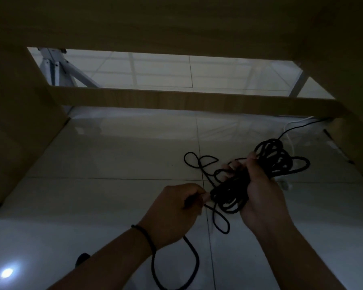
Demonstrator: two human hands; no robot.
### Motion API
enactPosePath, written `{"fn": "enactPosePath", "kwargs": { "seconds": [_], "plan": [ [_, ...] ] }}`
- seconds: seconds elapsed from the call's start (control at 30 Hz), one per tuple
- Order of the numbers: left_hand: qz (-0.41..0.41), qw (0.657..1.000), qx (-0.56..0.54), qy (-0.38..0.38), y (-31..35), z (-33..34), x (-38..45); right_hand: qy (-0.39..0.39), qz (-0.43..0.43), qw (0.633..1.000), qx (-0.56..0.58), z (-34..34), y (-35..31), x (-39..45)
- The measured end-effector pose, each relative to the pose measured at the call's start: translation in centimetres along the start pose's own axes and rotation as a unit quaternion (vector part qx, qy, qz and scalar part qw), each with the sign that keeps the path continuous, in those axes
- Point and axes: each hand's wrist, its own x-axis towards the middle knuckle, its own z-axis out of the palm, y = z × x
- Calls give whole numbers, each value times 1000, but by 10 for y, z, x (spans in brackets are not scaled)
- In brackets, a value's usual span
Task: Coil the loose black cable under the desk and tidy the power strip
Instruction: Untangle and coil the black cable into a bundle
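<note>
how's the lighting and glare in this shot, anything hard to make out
Head view: dim and underexposed beneath the desk; a bright glare spot on the glossy tile floor at lower left; the black cable merges into a dark mass between the right hand and left hand; wide-angle bending at edges.

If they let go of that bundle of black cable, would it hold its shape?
Probably not: the black cable looks floppy, its loops sagging unevenly below the right hand. Untied, it would likely spring apart. It seems light, held easily in one grip.

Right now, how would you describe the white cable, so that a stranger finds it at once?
Look under the desk, at the wooden crossbar near the floor. By its right end, the white cable runs down the tiles behind the black cable bundle that the right hand grips. It alone is pale.
</note>
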Motion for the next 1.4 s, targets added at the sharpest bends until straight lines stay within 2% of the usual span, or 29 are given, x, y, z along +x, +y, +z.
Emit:
{"fn": "enactPosePath", "kwargs": {
  "seconds": [0.13,0.33,0.5,0.57,0.67,0.73,0.77,0.8,0.83,0.87,0.9,0.93,1.0,1.1,1.33,1.4],
  "plan": [
    [-8,997,58,-46,-2,-5,0,-5,-6,997,71,-8,-19,6],
    [-55,992,36,-107,3,-10,2,-14,15,992,127,-13,-21,9],
    [-17,985,114,-130,-4,-12,3,1,18,987,159,-14,-24,9],
    [14,982,152,-113,-8,-10,2,5,13,988,152,-15,-25,10],
    [90,963,252,-29,-10,-9,3,2,-2,991,132,-14,-24,9],
    [41,965,256,-34,-5,-9,2,0,-17,994,111,-11,-23,7],
    [-18,978,204,-48,-2,-9,2,-1,-24,995,99,-9,-23,5],
    [-102,989,94,-50,2,-8,2,-2,-29,996,85,-7,-23,2],
    [-193,978,-55,-49,7,-7,2,-5,-32,997,71,-5,-24,0],
    [-267,941,-205,-46,14,-6,1,-9,-32,998,58,-3,-23,-3],
    [-304,896,-323,-33,18,-6,2,-15,-30,998,44,-1,-23,-5],
    [-316,861,-398,-10,19,-7,3,-22,-27,999,30,1,-21,-7],
    [-307,813,-492,49,18,-9,5,-35,-24,999,-10,5,-16,-10],
    [-290,785,-535,113,15,-13,7,-42,-30,993,-106,9,-8,-14],
    [-229,828,-454,238,10,-24,16,-61,-22,955,-290,9,-3,-17],
    [-228,832,-441,248,9,-29,17,-69,-22,938,-338,8,-2,-18]
  ]
}}
